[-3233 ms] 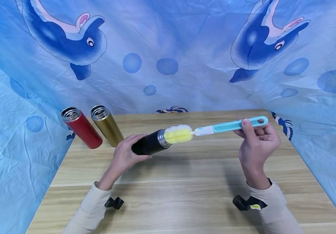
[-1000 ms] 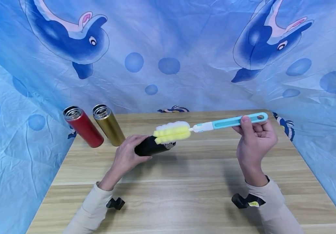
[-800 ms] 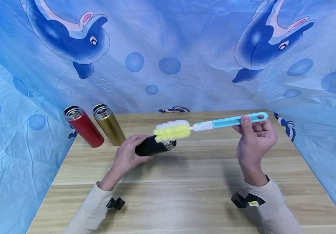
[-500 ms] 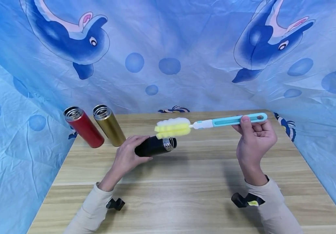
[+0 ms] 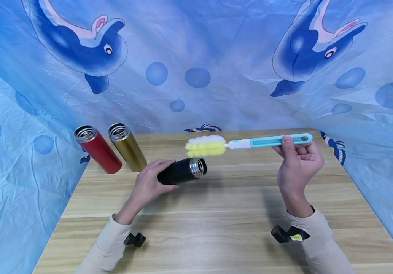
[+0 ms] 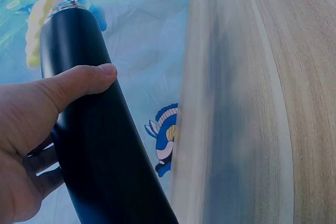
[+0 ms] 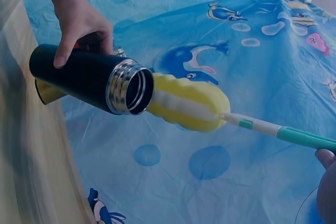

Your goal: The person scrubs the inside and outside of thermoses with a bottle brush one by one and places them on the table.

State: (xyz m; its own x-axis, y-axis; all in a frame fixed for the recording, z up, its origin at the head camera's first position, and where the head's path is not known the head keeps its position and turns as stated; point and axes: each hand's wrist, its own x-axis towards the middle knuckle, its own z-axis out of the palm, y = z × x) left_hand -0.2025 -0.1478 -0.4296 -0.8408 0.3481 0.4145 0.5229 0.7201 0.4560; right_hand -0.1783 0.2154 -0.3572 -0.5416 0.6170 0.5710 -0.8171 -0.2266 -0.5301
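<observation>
My left hand (image 5: 151, 179) grips a black thermos bottle (image 5: 179, 172) round its body, lidless and tilted, its steel mouth facing right. In the left wrist view the thumb lies across the black bottle (image 6: 100, 129). My right hand (image 5: 299, 167) pinches the turquoise handle of a bottle brush (image 5: 271, 141) between thumb and fingers. The yellow and white sponge head (image 5: 206, 146) is outside the bottle, just above and behind its mouth. From the right wrist, the sponge (image 7: 191, 103) shows partly hidden behind the bottle's open steel rim (image 7: 131, 87).
A red bottle (image 5: 100, 150) and a gold bottle (image 5: 128, 148), both lidless, stand at the back left of the wooden table (image 5: 196, 228). A blue dolphin-print sheet (image 5: 230, 102) hangs behind and at the sides.
The sponge head, earlier at the black bottle's mouth, is now out and has risen above it, baring the steel rim. The bottle's mouth has turned slightly; both hands keep their hold.
</observation>
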